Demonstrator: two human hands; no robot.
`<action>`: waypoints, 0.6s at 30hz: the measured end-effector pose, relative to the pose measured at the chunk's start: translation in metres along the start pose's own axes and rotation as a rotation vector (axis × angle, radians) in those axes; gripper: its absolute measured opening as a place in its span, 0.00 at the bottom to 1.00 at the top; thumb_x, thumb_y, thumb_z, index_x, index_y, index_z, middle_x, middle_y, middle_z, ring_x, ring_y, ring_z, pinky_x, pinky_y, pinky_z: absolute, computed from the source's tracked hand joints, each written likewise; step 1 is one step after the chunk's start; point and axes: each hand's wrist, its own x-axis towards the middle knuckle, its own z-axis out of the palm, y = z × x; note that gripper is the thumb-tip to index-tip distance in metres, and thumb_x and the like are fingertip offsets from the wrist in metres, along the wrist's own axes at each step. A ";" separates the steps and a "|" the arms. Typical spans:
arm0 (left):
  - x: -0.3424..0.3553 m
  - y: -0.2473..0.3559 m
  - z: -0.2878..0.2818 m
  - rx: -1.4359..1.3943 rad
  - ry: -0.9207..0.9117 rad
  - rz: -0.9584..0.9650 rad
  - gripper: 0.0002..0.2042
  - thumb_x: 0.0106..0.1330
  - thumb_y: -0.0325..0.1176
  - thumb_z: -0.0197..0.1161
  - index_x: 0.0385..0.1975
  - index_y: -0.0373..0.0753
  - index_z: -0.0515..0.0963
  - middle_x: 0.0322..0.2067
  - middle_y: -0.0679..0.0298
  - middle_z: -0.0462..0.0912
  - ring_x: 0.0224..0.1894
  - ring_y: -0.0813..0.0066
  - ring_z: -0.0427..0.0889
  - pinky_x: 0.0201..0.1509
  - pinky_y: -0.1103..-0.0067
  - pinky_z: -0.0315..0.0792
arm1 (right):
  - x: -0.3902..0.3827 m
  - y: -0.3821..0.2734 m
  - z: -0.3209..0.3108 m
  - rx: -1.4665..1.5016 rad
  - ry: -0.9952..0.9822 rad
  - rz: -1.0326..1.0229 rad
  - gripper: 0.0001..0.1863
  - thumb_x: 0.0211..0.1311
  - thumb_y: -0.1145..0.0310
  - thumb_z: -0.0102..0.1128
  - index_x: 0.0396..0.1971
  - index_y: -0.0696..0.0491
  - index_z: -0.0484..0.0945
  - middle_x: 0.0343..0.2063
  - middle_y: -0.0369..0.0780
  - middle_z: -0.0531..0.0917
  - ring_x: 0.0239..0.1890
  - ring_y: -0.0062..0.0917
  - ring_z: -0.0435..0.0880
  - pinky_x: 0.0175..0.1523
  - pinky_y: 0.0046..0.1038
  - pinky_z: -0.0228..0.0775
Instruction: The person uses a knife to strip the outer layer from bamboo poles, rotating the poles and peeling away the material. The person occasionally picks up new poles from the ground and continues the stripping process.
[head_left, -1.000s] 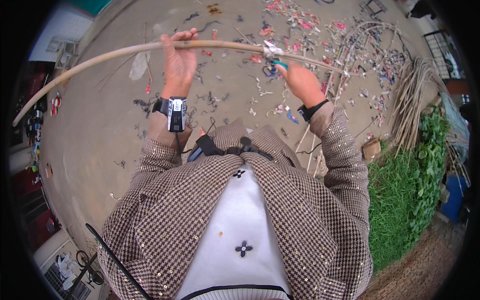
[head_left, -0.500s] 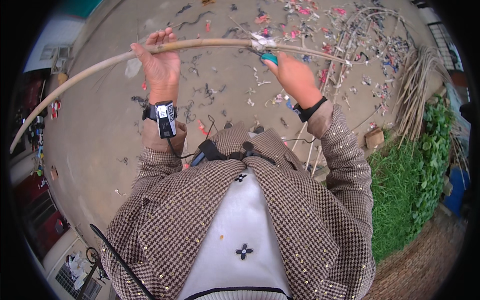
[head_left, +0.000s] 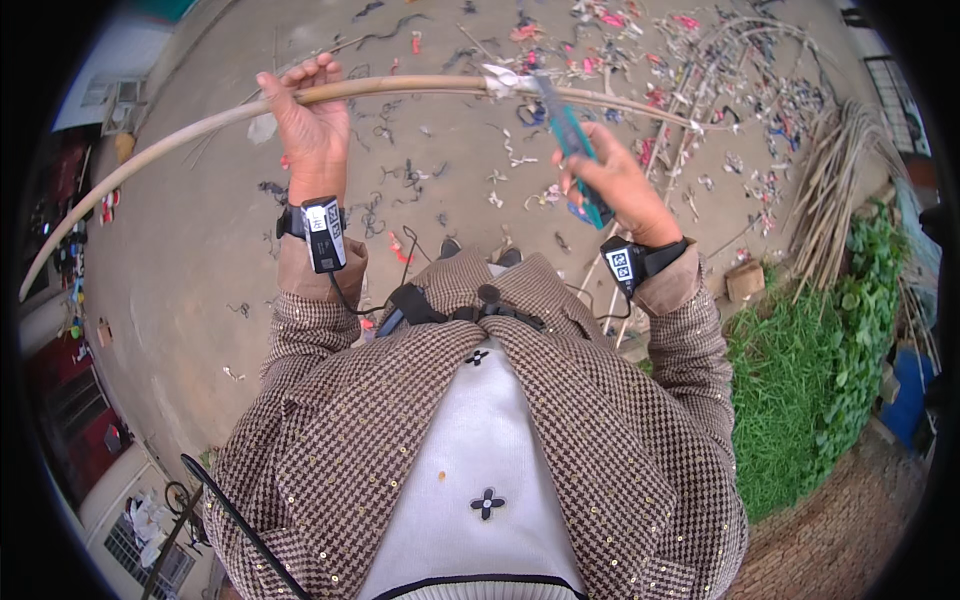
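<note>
My left hand (head_left: 312,140) is wrapped round a long, bent bamboo pole (head_left: 395,84) that arcs down to the far left, thumb on the near side and fingertips curled upward. A white strip of wrapping (head_left: 503,78) binds the pole where thinner lengths (head_left: 640,110) continue rightward. My right hand (head_left: 625,190) grips a teal-handled tool (head_left: 580,160), apparently a blade, raised so its blurred grey end reaches the pole just right of the wrapping. Whether that end touches the pole I cannot tell.
Scraps of cloth and strips (head_left: 610,20) litter the concrete ground (head_left: 420,200). A bundle of bamboo (head_left: 820,200) lies at the right beside a small brown block (head_left: 744,283), grass (head_left: 780,400), leafy plants and a blue object (head_left: 915,390). Buildings line the left edge.
My right hand has turned and lowered a little, swinging the teal tool from nearly level beneath the wrapping to upright. My left hand and the pole have shifted slightly left.
</note>
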 end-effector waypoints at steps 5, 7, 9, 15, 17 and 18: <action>-0.001 -0.005 0.001 -0.017 0.005 -0.004 0.21 0.60 0.51 0.61 0.21 0.36 0.73 0.27 0.60 0.75 0.40 0.63 0.75 0.52 0.69 0.71 | -0.010 0.014 -0.019 0.345 0.269 0.131 0.21 0.67 0.70 0.48 0.58 0.55 0.59 0.34 0.39 0.74 0.28 0.18 0.73 0.28 0.21 0.69; -0.005 -0.006 0.002 -0.035 0.033 -0.016 0.20 0.59 0.49 0.62 0.20 0.36 0.73 0.27 0.58 0.75 0.40 0.62 0.75 0.52 0.70 0.71 | -0.015 0.020 -0.024 0.337 0.184 0.046 0.23 0.65 0.73 0.46 0.60 0.53 0.57 0.33 0.38 0.72 0.25 0.18 0.69 0.27 0.22 0.67; -0.009 -0.008 0.004 0.016 0.013 -0.026 0.20 0.61 0.50 0.60 0.21 0.37 0.72 0.27 0.60 0.75 0.40 0.63 0.75 0.52 0.70 0.71 | -0.024 0.024 -0.026 0.232 0.193 0.037 0.24 0.64 0.75 0.45 0.61 0.52 0.56 0.34 0.39 0.72 0.25 0.18 0.69 0.27 0.22 0.66; -0.009 -0.026 0.009 -0.006 -0.024 -0.080 0.19 0.64 0.48 0.58 0.22 0.38 0.70 0.28 0.61 0.74 0.40 0.64 0.75 0.52 0.70 0.70 | -0.047 0.020 -0.027 0.147 0.235 -0.050 0.24 0.67 0.73 0.41 0.62 0.58 0.54 0.33 0.39 0.72 0.24 0.18 0.68 0.26 0.21 0.64; -0.004 -0.032 0.010 -0.004 -0.017 -0.096 0.18 0.64 0.48 0.57 0.22 0.38 0.70 0.27 0.62 0.74 0.40 0.64 0.75 0.52 0.70 0.69 | -0.049 0.019 -0.026 0.091 0.246 -0.035 0.22 0.68 0.71 0.42 0.61 0.58 0.55 0.30 0.38 0.72 0.24 0.17 0.67 0.26 0.20 0.64; -0.002 -0.034 0.011 0.002 -0.018 -0.100 0.18 0.64 0.48 0.57 0.22 0.38 0.69 0.27 0.62 0.74 0.40 0.64 0.75 0.52 0.70 0.69 | -0.049 0.020 -0.025 0.034 0.281 -0.017 0.21 0.68 0.70 0.43 0.59 0.58 0.57 0.29 0.37 0.73 0.23 0.17 0.68 0.25 0.20 0.63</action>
